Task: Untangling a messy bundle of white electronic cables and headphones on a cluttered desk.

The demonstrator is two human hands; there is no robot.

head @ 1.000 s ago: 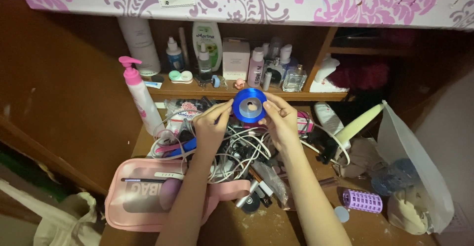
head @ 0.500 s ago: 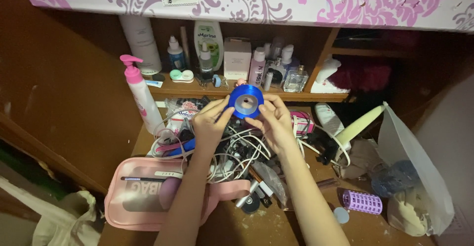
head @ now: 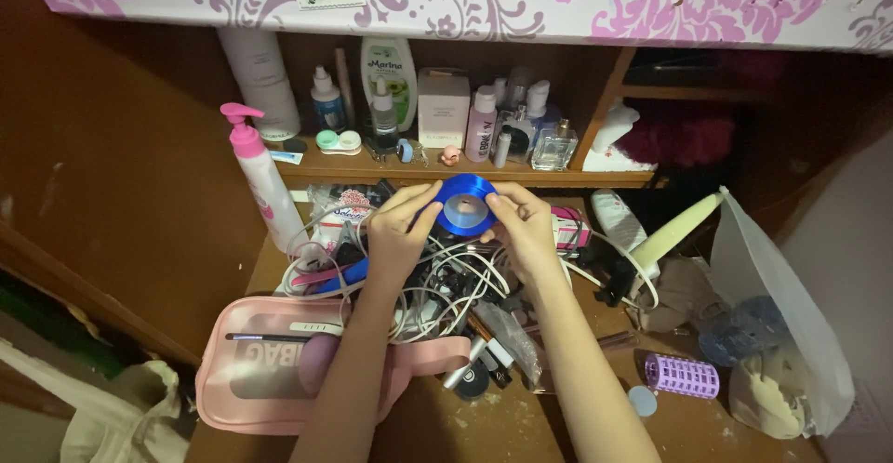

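A blue ribbon spool point(head: 465, 204) with a grey core is held up over a messy wooden desk, just in front of the low shelf edge. My left hand point(head: 400, 231) pinches its left rim with thumb and fingers. My right hand point(head: 523, 226) grips its right side, fingertips over the flat face. The spool is tilted, its face turned partly upward. Below both hands lies a tangle of white cables point(head: 437, 286).
A pink pump bottle point(head: 260, 179) stands at the left. A pink pouch point(head: 279, 361) lies near the front. The shelf point(head: 595, 179) holds several bottles and a box. A purple hair roller point(head: 682, 377) and a plastic bag point(head: 786, 333) sit at the right.
The spool has dropped slightly and tilted from facing me to lying flatter. My right fingers have slid over its face; my left hand stays on the rim.
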